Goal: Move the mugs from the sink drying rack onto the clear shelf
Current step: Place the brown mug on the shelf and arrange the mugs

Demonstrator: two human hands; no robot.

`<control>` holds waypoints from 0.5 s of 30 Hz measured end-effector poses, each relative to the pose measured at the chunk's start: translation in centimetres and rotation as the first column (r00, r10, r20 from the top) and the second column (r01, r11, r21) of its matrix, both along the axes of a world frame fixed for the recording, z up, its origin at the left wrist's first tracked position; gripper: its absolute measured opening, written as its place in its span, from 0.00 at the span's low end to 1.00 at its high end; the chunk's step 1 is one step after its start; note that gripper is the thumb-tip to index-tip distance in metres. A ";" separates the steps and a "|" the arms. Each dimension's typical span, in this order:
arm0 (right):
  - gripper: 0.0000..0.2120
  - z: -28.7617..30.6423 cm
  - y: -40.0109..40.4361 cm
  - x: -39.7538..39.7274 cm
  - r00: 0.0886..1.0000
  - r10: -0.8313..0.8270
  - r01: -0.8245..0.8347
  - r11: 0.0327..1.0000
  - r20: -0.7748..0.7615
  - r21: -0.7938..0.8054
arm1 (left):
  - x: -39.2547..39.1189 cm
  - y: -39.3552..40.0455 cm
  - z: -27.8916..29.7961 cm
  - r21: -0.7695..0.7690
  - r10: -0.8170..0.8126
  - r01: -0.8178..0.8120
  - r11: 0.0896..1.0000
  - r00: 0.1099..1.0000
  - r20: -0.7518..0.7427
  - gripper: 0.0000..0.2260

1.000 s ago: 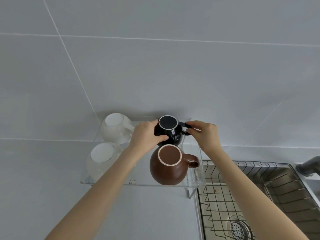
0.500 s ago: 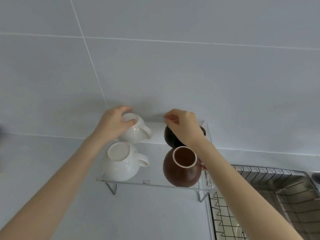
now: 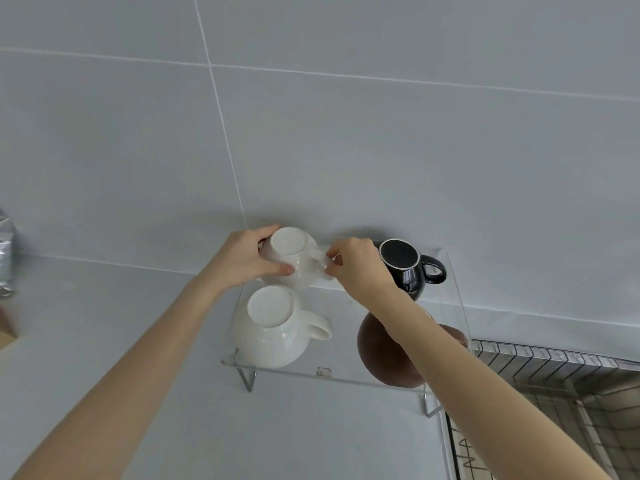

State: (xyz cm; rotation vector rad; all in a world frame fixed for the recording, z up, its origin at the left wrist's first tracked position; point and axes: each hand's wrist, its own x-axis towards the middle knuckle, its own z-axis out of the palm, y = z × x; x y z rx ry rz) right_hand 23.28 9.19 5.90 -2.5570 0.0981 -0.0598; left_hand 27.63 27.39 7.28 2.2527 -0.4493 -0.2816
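Several mugs stand upside down on the clear shelf [image 3: 346, 372] by the wall. My left hand [image 3: 244, 259] grips the body of the back white mug [image 3: 294, 261]. My right hand [image 3: 360, 265] pinches that mug's handle. In front of it stands a second white mug [image 3: 273, 330], handle to the right. A black mug [image 3: 407, 268] is at the back right, handle pointing right. My right forearm hides part of the brown mug [image 3: 377, 355] at the front right.
The wire drying rack [image 3: 554, 382] sits in the sink at the lower right, next to the shelf. A silver bag [image 3: 5, 258] is at the left edge on the grey counter. The tiled wall stands right behind the shelf.
Both hands left the black mug and went left to the back white mug. The view has shifted left and the sink has slid towards the right edge.
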 end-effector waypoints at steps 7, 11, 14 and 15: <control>0.10 0.1 -0.6 1.0 0.998 0.052 -0.049 0.996 0.031 -0.076 | -1.2 0.1 -0.4 -0.031 0.109 -0.107 0.994 0.992 0.064 0.27; 0.06 0.1 -1.1 1.8 0.997 0.076 -0.074 0.995 0.029 -0.073 | -1.3 0.1 -0.8 -0.018 0.129 -0.128 0.992 0.988 0.081 0.26; 0.07 -0.4 -1.2 2.0 0.995 0.085 -0.081 0.993 0.043 -0.088 | -1.3 0.1 -1.0 -0.026 0.148 -0.147 0.989 0.986 0.080 0.26; 0.07 -0.6 -1.2 2.0 0.995 0.084 -0.079 0.993 0.052 -0.091 | -1.2 0.1 -1.0 -0.031 0.154 -0.152 0.988 0.985 0.074 0.26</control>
